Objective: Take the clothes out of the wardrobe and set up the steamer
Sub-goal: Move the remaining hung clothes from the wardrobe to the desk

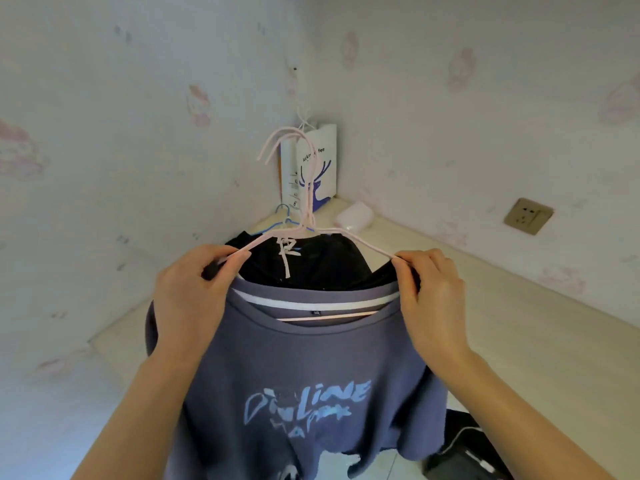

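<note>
The slate-blue cotton T-shirt with pale blue lettering (304, 375) hangs in front of you on a thin pink wire hanger (304, 230), over the cream surface (485, 323) in the wallpapered corner, with a black garment (311, 265) behind it. It looks light, soft and floppy, so it will likely sag and slide unless you carry it by the stiff hanger. Your left hand (194, 292) pinches the hanger's left shoulder, and your right hand (429, 292) pinches the right shoulder. Those ends, or the hook, seem the surest holds. The collar is ribbed, with a small dark label.
</note>
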A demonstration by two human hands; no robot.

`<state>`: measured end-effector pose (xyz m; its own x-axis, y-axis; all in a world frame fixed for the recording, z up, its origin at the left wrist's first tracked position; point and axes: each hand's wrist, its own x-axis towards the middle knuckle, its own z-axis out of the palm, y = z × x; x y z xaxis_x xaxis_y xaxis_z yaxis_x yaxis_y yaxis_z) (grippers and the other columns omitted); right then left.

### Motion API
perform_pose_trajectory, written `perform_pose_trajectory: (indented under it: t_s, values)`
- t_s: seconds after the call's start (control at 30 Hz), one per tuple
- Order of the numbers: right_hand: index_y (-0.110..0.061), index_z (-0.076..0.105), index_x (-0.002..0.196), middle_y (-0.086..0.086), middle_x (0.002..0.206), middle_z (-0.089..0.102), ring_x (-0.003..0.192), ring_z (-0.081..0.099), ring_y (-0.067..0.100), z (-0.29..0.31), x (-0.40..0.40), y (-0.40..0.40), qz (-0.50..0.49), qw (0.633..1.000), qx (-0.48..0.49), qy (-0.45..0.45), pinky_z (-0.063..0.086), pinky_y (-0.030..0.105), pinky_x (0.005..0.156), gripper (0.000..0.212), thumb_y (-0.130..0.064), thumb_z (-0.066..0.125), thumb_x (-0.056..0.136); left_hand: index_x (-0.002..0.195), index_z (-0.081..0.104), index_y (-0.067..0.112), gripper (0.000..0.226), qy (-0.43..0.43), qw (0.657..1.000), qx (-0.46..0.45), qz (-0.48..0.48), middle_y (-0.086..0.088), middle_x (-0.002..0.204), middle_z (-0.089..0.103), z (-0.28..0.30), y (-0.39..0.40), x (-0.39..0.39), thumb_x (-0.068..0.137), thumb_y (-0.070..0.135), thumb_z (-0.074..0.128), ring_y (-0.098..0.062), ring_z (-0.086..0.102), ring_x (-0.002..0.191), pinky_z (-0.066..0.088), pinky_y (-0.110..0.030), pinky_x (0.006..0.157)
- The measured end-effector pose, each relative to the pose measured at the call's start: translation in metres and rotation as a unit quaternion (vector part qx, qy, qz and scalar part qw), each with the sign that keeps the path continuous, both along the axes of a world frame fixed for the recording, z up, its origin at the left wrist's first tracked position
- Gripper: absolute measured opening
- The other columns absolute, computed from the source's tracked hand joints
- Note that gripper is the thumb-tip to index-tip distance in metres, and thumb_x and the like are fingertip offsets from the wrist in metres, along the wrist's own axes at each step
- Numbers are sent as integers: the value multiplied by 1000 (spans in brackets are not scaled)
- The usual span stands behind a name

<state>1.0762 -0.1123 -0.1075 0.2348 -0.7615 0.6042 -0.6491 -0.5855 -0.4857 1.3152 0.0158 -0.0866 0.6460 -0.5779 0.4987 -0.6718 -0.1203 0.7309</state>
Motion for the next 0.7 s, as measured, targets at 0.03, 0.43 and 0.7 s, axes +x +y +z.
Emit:
perform_pose_trajectory:
  t_s: [0.03,0.43,0.7]
  values:
    - [-18,68,100,2,93,62,85,56,29,1,8,-12,-1,1000,-5,-1,47,49,71,37,-38,38,95,88,73,24,11,2,1000,-1,0,16,77,66,1,-11,8,87,32,66,-2,58,75,48,-26,75]
    - [-17,67,100,2,93,61,86,54,26,39,120,-155,-16,1000,-24,-8,43,48,75,19,-24,49,99,86,73,25,12,-9,1000,-14,-8,15,75,67,35,-155,121,89,33,64,-4,59,74,46,-19,72]
    - [-17,67,100,1,93,61,86,53,23,20,184,-245,-16,1000,2,-4,44,45,75,23,-29,46,99,87,72,24,18,-15,1000,13,-4,12,75,67,16,-242,186,88,40,63,-11,61,74,49,-31,70]
